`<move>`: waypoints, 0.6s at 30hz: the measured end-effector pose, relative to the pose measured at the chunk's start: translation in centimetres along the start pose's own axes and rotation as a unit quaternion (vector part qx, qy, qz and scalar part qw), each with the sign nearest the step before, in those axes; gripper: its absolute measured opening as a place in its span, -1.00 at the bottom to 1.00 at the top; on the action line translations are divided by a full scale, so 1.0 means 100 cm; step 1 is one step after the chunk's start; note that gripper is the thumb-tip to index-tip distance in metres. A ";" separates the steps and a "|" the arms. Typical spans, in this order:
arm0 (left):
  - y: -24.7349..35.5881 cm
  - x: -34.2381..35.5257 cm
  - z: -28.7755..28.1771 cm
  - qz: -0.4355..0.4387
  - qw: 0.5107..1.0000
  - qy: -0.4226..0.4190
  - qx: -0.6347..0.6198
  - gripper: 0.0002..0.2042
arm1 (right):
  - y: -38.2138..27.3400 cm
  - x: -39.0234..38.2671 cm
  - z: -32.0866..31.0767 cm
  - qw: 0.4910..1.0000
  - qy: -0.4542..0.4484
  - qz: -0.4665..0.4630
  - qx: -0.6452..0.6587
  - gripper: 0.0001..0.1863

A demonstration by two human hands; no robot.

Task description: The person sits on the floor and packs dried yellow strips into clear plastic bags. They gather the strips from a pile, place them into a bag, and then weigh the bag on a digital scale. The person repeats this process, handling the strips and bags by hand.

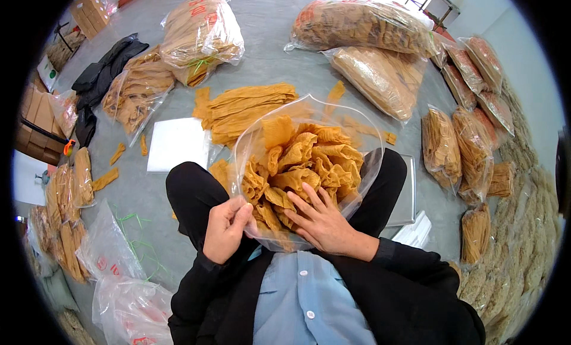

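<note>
Between my knees stands an open clear plastic bag (pixel 370 181) full of crumpled yellow-brown dried sheets (pixel 329 159). My left hand (pixel 228 229) pinches the bag's rim at its near left. My right hand (pixel 321 223) rests inside on the near right part of the sheets, its fingers spread. Just beyond the bag lies a pile of flat yellow-brown strips (pixel 244 107), partly seen through the plastic, with a white square stack (pixel 172 145) to its left.
Filled bags lie ahead (pixel 375 77) and on the right (pixel 443 152). A dark cloth (pixel 98 71), boxes (pixel 38 134) and loose plastic bags (pixel 131 303) are at the left. A metal tray (pixel 405 193) shows beside my right knee. Scattered strips (pixel 106 178) lie on the floor.
</note>
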State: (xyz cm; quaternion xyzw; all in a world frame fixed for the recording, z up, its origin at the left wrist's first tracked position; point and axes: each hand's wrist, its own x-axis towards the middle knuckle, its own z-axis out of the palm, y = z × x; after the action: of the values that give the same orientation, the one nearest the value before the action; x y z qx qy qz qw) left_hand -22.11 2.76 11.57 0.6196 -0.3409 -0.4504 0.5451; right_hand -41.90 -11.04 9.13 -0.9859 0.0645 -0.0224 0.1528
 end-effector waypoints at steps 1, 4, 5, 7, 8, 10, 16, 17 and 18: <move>-0.001 0.002 0.002 0.003 0.999 0.010 -0.030 -0.74 | 0.002 0.001 0.004 1.000 0.013 -0.004 -0.017 -0.47; 0.001 0.011 0.008 0.010 0.995 0.019 -0.096 -0.74 | 0.007 -0.001 0.015 0.999 0.047 0.007 -0.009 -0.50; 0.002 0.014 0.010 0.008 0.995 0.022 -0.098 -0.74 | 0.010 -0.001 0.017 0.999 0.053 0.004 -0.012 -0.50; 0.002 0.021 0.013 0.003 0.994 0.029 -0.101 -0.75 | 0.015 0.002 0.017 0.998 0.057 0.003 -0.002 -0.50; 0.003 0.026 0.016 0.017 0.993 0.041 -0.113 -0.74 | 0.018 0.005 0.015 0.998 0.061 0.003 0.001 -0.49; 0.007 0.033 0.014 0.025 0.992 0.038 -0.120 -0.74 | 0.024 0.009 -0.001 0.998 0.033 0.015 0.054 -0.49; 0.017 0.043 0.017 0.035 0.994 0.017 -0.105 -0.73 | -0.004 0.036 -0.039 0.978 0.080 -0.024 0.193 -0.48; 0.018 0.043 0.019 0.039 0.993 0.017 -0.112 -0.73 | -0.007 0.040 -0.028 0.976 0.041 -0.035 0.210 -0.47; 0.020 0.046 0.019 0.043 0.992 0.016 -0.119 -0.74 | -0.006 0.043 -0.021 0.983 0.030 -0.034 0.180 -0.47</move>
State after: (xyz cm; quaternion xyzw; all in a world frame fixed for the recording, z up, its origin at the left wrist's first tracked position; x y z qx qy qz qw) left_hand -22.13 -2.45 12.64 0.5426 -0.3025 -0.4536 0.6390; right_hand -37.65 -11.66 11.38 -0.9427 0.0306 -0.0682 0.3251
